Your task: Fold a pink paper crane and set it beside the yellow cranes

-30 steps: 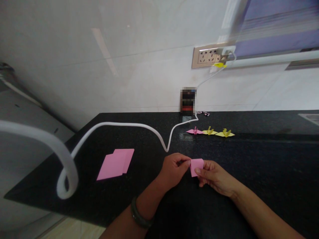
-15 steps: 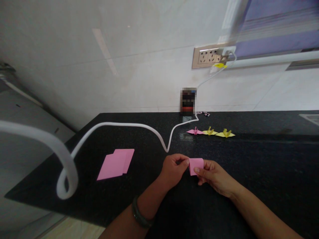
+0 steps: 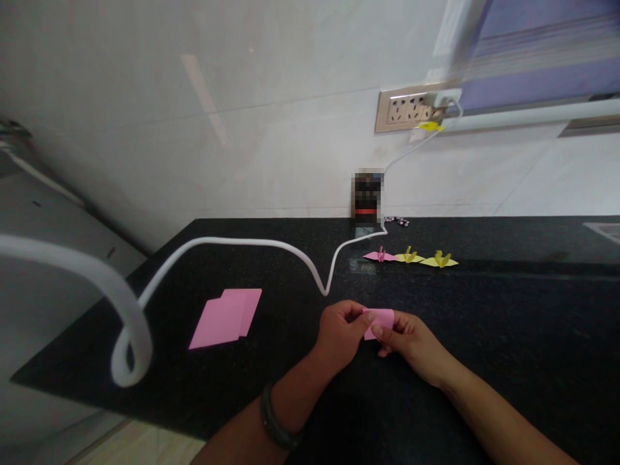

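A small folded sheet of pink paper (image 3: 384,318) is held between my two hands just above the dark countertop. My left hand (image 3: 340,328) pinches its left edge, the thumb lying over the front face. From the right, my right hand (image 3: 411,337) grips it with the thumb in front and the fingers behind, partly hidden. Beyond my hands stands a row of folded paper cranes: a pink crane (image 3: 381,256), a pale yellow crane (image 3: 408,256) and a yellow crane (image 3: 440,259). Pink paper sheets (image 3: 225,320) lie overlapping to the left.
A white cable (image 3: 242,242) runs across the black countertop (image 3: 290,271) and loops large at the left. Against the tiled wall leans a phone with a pixelated screen (image 3: 368,197). A wall socket (image 3: 404,108) holds a white plug. A beaded strand (image 3: 399,221) lies near the phone.
My left hand has moved slightly right, and its thumb now covers more of the folded paper's left side. My right thumb has shifted a little left. The cranes and loose sheets stay put.
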`<action>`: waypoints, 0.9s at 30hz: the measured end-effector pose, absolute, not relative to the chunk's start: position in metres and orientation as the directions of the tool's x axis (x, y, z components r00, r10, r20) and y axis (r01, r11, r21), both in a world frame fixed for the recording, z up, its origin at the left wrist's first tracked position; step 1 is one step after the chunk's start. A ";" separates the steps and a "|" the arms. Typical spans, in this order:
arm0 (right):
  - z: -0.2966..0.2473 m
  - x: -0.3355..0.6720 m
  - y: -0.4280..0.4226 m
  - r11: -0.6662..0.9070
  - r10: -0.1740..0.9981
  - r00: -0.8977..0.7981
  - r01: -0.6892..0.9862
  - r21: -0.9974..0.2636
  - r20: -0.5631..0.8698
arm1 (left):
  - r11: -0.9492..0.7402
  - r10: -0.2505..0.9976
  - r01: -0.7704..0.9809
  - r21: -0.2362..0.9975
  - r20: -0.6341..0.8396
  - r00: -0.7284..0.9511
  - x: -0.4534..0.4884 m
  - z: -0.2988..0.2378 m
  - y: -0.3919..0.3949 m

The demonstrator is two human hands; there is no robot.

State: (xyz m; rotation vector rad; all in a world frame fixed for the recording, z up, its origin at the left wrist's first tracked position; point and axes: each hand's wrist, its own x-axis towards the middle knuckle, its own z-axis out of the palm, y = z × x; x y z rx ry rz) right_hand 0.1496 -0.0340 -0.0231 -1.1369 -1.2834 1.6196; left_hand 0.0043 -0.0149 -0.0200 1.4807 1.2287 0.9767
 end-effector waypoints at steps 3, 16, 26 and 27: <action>-0.022 0.149 -0.034 -0.195 0.933 -0.313 -0.032 -0.980 -0.175 | -0.062 0.986 0.236 0.970 0.022 0.166 0.004 -0.020 -0.015; -0.020 0.149 -0.035 -0.197 0.928 -0.334 -0.053 -0.979 -0.168 | -0.033 0.991 0.084 0.996 0.022 0.133 0.005 -0.012 -0.017; -0.025 0.152 -0.033 -0.214 0.942 -0.279 -0.064 -0.975 -0.188 | 0.045 0.973 0.032 0.998 -0.051 0.225 0.003 -0.013 -0.010; -0.025 0.152 -0.033 -0.214 0.940 -0.285 -0.065 -0.975 -0.187 | 0.009 0.974 0.070 0.997 -0.025 0.226 0.003 -0.014 -0.010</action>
